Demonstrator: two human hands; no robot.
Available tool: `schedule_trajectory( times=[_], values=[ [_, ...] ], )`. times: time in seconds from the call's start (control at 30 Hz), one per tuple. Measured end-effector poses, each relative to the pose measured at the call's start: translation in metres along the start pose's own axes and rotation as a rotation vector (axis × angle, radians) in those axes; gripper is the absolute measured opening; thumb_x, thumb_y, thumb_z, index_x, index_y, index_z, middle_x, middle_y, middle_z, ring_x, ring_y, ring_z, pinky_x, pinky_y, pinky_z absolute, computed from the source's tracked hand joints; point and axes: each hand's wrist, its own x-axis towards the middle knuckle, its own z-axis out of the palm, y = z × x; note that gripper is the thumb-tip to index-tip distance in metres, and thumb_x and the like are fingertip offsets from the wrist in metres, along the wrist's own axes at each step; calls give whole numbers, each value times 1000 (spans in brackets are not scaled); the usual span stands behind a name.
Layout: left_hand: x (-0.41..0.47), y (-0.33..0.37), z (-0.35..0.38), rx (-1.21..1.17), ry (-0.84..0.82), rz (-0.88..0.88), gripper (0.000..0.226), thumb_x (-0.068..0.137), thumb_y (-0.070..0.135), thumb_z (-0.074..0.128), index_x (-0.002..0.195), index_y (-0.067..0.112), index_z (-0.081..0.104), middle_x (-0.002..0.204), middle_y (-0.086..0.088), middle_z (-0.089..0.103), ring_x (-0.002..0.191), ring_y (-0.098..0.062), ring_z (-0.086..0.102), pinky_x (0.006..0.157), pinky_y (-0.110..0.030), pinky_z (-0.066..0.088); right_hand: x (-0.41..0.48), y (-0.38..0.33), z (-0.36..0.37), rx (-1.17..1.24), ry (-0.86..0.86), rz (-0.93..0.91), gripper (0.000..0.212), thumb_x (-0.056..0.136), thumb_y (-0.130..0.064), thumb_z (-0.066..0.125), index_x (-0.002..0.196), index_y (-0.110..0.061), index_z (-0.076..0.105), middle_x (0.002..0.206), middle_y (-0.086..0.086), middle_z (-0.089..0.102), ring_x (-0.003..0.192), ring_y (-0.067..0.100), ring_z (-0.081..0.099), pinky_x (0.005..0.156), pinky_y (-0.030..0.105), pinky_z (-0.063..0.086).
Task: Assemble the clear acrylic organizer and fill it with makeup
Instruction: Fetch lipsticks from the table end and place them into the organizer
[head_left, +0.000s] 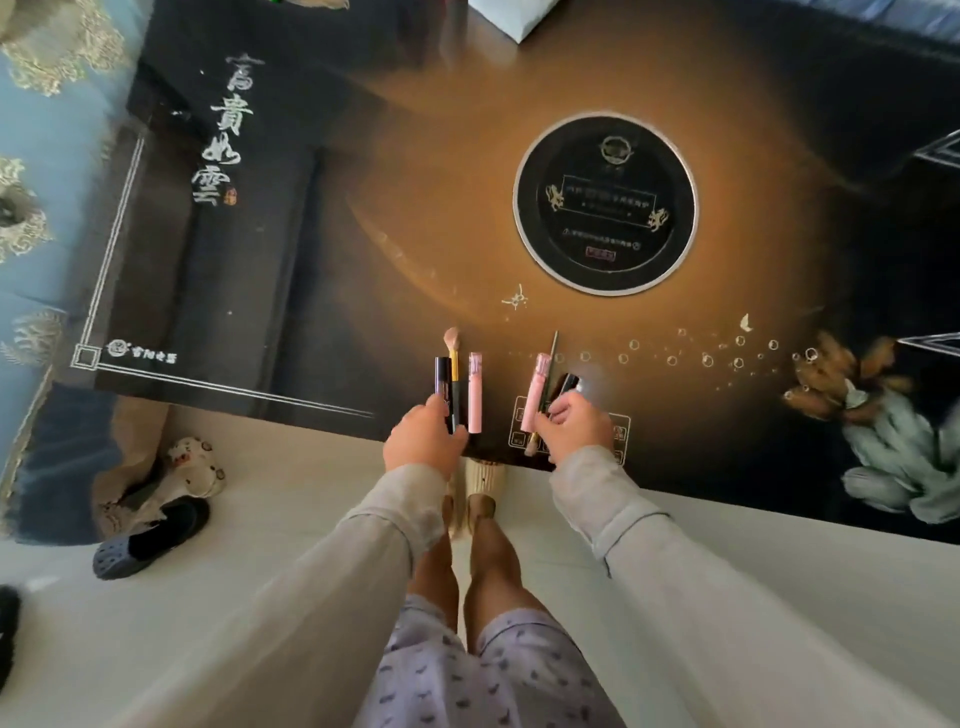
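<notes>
My left hand (423, 441) grips a bunch of makeup items over the near edge of the dark table (363, 234): a black tube (442, 376), a makeup brush (453, 345) with a gold ferrule, and a pink tube (475, 392). In my right hand (574, 428) I hold a second pink tube (535, 389), a thin dark pencil (550, 369) and a small black item (569, 384). A brush tip (531, 447) sticks out below that hand. No clear acrylic organizer is in view.
A round black hotplate (605, 202) with a silver rim is set in the table's middle. A white box corner (511, 18) lies at the far edge. On the pale floor at left sit a dark clog (150, 540) and a patterned bag (192, 467).
</notes>
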Motion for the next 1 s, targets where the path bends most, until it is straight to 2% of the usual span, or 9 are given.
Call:
schedule_trajectory(
  times=[0.07,0.17,0.27,0.37,0.57,0.67,0.8,0.9,1.0],
  values=[
    [11,14,6,16,44,-26,28,89,28,49,113,12,48,102,-11,64,89,-31,63,76,-38,55,13,-11,7,-123,38,-44,15,84,-25,60,92,-13,58,71,0,65,52,16,53,45,19,37],
    [23,31,16,106,94,-20,24,92,27,41,109,11,47,95,-12,66,83,-32,65,63,-34,47,25,-18,12,-224,78,-52,25,85,-28,58,101,-9,53,96,15,67,83,33,64,62,31,45],
    [33,40,21,146,102,-5,25,91,24,41,111,10,46,87,-12,65,78,-33,63,60,-32,42,31,-18,14,-311,119,-41,33,89,-31,52,107,-4,49,101,18,66,93,37,63,67,36,47],
    [40,44,24,162,112,14,20,90,22,45,104,9,46,89,-14,67,82,-35,64,61,-33,40,34,-17,15,-364,130,-11,37,93,-34,42,107,-1,50,102,20,66,95,38,64,64,35,43],
    [50,52,29,128,106,-45,20,90,17,44,102,3,53,98,-17,68,94,-37,64,66,-34,43,43,-16,23,-366,26,5,33,86,-31,56,101,-2,58,102,19,66,97,36,64,64,30,36],
    [54,55,31,163,89,-39,21,90,14,44,102,1,55,101,-18,67,96,-37,63,67,-35,44,47,-18,29,-365,31,6,33,87,-32,53,95,0,62,99,19,67,94,36,64,63,30,36],
    [55,59,30,209,57,-16,24,90,13,45,107,0,56,105,-19,67,99,-38,63,77,-41,51,47,-23,32,-310,38,37,37,90,-32,47,93,1,64,98,21,67,92,37,64,62,31,37],
    [48,60,22,148,68,-20,19,87,12,45,100,2,56,94,-16,66,90,-36,62,68,-36,45,39,-24,23,-255,24,44,32,87,-32,51,87,-2,64,89,20,66,84,36,63,60,30,36],
    [35,53,11,136,38,16,7,83,17,44,86,12,47,74,-8,51,70,-29,50,63,-32,38,21,-18,7,-206,-30,35,21,81,-31,58,80,-10,59,77,11,60,73,29,57,60,28,37]
  ],
)
